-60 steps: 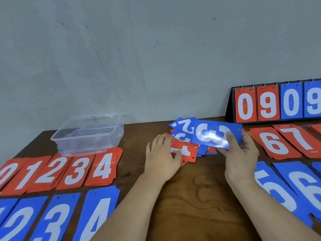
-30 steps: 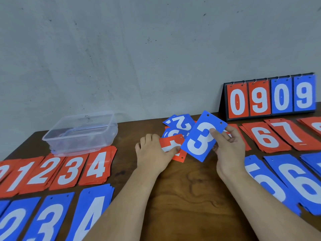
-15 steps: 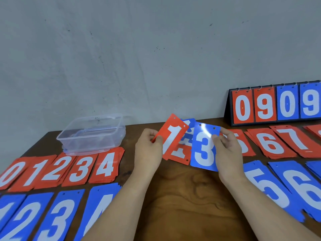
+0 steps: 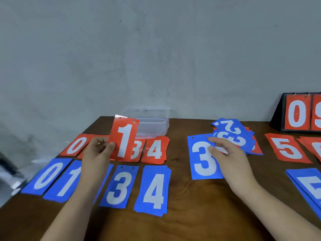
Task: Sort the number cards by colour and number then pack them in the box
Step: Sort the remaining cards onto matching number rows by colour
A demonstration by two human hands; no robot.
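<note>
My left hand pinches a red "1" card upright above the red row of sorted piles, over the spot between the red "0" pile and the red "4" pile. A blue "3" card is pinched at its right edge by my right hand, low over the table's middle. Just behind that hand lies the unsorted heap of blue and red cards. The clear plastic box stands empty at the back, behind the red row. My left forearm hides the blue "2" pile.
Blue piles "0", "1", "3" and "4" line the front left. A red "5" pile and a blue "5" pile lie right. A flip scoreboard stands back right. The table's left edge is close.
My left hand carried the red "1" card from the heap leftward over the red row. My right hand lowered the blue "3" card. The view has swung left.
</note>
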